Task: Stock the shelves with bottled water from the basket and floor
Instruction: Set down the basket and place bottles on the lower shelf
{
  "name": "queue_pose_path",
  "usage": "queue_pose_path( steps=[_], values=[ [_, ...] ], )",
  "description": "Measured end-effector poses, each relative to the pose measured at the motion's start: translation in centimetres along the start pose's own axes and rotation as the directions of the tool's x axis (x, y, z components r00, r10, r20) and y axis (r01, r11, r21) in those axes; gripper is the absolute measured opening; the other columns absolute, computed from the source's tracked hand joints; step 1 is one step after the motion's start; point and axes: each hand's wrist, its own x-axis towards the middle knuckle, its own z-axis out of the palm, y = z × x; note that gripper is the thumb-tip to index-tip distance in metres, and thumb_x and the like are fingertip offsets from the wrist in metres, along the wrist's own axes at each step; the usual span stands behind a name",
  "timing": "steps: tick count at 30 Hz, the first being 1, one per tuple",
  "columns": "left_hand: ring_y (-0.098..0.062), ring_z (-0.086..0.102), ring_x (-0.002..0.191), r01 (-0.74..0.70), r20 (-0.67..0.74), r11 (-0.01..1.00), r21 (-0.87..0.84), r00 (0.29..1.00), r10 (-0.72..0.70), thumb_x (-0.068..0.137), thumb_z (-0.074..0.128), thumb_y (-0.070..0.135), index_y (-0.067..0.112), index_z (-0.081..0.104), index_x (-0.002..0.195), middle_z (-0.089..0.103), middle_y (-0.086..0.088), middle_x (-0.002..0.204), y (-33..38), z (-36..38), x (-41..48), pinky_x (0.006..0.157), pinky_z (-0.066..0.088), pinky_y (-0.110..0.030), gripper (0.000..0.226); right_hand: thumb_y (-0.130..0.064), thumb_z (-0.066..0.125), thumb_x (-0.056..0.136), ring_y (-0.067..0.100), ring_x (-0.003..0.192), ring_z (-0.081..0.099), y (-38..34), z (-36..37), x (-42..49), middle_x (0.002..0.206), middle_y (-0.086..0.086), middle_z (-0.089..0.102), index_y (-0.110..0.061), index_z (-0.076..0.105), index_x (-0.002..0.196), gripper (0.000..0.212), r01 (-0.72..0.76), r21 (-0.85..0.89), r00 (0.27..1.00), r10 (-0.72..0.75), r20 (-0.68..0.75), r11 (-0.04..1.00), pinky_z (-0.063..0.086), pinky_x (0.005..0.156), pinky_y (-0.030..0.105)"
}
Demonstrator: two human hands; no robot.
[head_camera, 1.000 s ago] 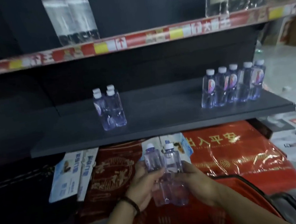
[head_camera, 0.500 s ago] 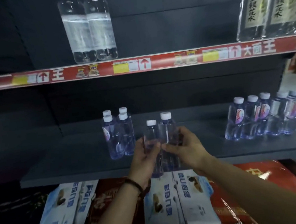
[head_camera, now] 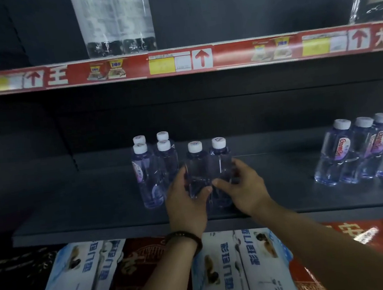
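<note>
The left hand point(head_camera: 186, 199), a dark bracelet point(head_camera: 183, 237) on its wrist, is curling its fingers round the left bottle point(head_camera: 196, 165). The right hand point(head_camera: 244, 186) is wrapping the right bottle point(head_camera: 220, 160), and both thumbs are meeting across the front. Both grips are clamping low on the bodies, pressing the pair side by side. Below the fingers the bases are coming to the front part of the grey shelf point(head_camera: 98, 216). Whether they are touching it I cannot tell.

These small bottles are full, so probably moderately heavy for their size. The thin clear plastic is likely giving a little under a squeeze and sliding easily on its smooth walls. Taking them at mid-body or lower is probably the steadiest hold, since the white caps are too small to carry them by.

Beneath the wrists, blue-and-white packs point(head_camera: 234, 270) are showing blue Chinese characters upside down, which I cannot read surely. Just left of the fingers four matching bottles point(head_camera: 151, 172) are standing in a square, their labels turned mostly away. Well to the right of the fingers a row of bottles point(head_camera: 352, 151) is showing red script that seems to read "Ganten". Above the fingers the red price strip point(head_camera: 200, 59) is carrying up arrows, yellow tags and the characters 王 and 大. Beyond it, tall clear bottles point(head_camera: 114, 23) are bearing blurred print.
</note>
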Motion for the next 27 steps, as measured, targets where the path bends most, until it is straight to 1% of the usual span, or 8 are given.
queue_pose_path(
  steps=[4,8,14,18,21,23,25,27],
  values=[
    [-0.005,0.062,0.099,0.060,-0.117,0.990,0.127,0.992,-0.045,0.084,0.088,0.014,0.024,0.060,0.125,0.058,0.005,0.122,-0.4,0.1,0.1,0.091,0.053,-0.018,0.051,-0.029,0.084,0.090,-0.008,0.086,0.060,-0.5,1.0,0.7,0.093,-0.026,0.063,-0.037,0.060,0.122,0.041,-0.029,-0.092,0.999,0.028,-0.017,0.995,0.047,0.075,0.011],
    [-0.019,0.064,0.092,0.112,-0.192,0.976,0.185,0.978,-0.076,0.083,0.086,0.006,0.023,0.054,0.103,0.064,-0.003,0.102,-1.8,1.0,0.1,0.089,0.057,-0.036,0.041,-0.039,0.090,0.081,0.025,0.110,0.065,-0.7,2.8,1.9,0.114,0.003,0.069,-0.023,0.061,0.114,0.046,-0.128,-0.181,0.988,0.110,-0.110,0.975,0.057,0.098,0.041],
    [-0.015,0.067,0.098,0.049,-0.213,0.977,0.207,0.977,-0.004,0.091,0.071,-0.002,0.015,0.065,0.116,0.069,-0.001,0.108,-2.7,1.2,-0.5,0.093,0.056,-0.028,0.032,-0.028,0.087,0.086,0.029,0.121,0.059,-1.1,4.0,3.0,0.124,0.012,0.066,-0.010,0.065,0.125,0.048,-0.126,-0.279,0.989,0.098,-0.110,0.952,0.052,0.105,0.042],
    [-0.007,0.065,0.097,0.046,-0.143,0.983,0.177,0.990,-0.020,0.096,0.068,0.002,0.018,0.062,0.127,0.067,0.006,0.111,-2.0,0.3,-1.7,0.091,0.051,-0.019,0.036,-0.024,0.083,0.090,0.023,0.115,0.066,-1.4,2.5,1.3,0.122,0.005,0.071,-0.016,0.066,0.128,0.043,-0.093,-0.313,0.995,0.097,-0.005,0.945,0.054,0.097,0.033],
    [-0.011,0.064,0.096,-0.025,-0.099,0.966,0.257,0.994,0.052,0.093,0.069,0.004,0.019,0.064,0.116,0.064,0.005,0.106,-1.5,-0.1,-2.7,0.090,0.055,-0.025,0.028,-0.027,0.081,0.092,0.009,0.098,0.065,-1.4,0.1,-1.9,0.107,-0.008,0.070,-0.025,0.063,0.120,0.033,-0.057,-0.236,0.998,0.064,0.024,0.970,0.047,0.078,0.014],
    [-0.009,0.064,0.090,-0.048,0.004,0.953,0.300,0.999,0.049,0.094,0.069,0.009,0.022,0.065,0.109,0.065,0.006,0.097,0.0,-0.6,-3.4,0.080,0.053,-0.017,0.020,-0.026,0.079,0.094,0.005,0.092,0.063,-1.7,-1.5,-5.1,0.100,-0.012,0.066,-0.029,0.058,0.113,0.029,-0.029,-0.179,0.999,0.033,0.018,0.983,0.042,0.072,0.006],
    [-0.001,0.063,0.081,-0.036,0.186,0.948,0.318,0.982,-0.025,0.097,0.070,0.015,0.025,0.065,0.102,0.066,0.011,0.089,2.1,-1.2,-4.6,0.068,0.047,-0.006,0.012,-0.019,0.077,0.095,0.011,0.088,0.067,-1.3,-3.1,-8.6,0.094,-0.005,0.070,-0.025,0.063,0.110,0.021,-0.017,-0.137,1.000,0.019,0.015,0.990,0.049,0.072,0.011],
    [0.003,0.063,0.075,-0.059,0.380,0.937,0.344,0.921,-0.081,0.097,0.072,0.025,0.030,0.066,0.094,0.069,0.014,0.084,3.8,-1.4,-6.9,0.065,0.047,-0.008,0.008,-0.012,0.074,0.096,0.017,0.076,0.069,-0.1,-4.8,-12.3,0.082,0.001,0.071,-0.022,0.068,0.104,0.014,0.004,-0.092,0.998,0.002,0.061,0.996,0.056,0.068,0.022]
  ],
)
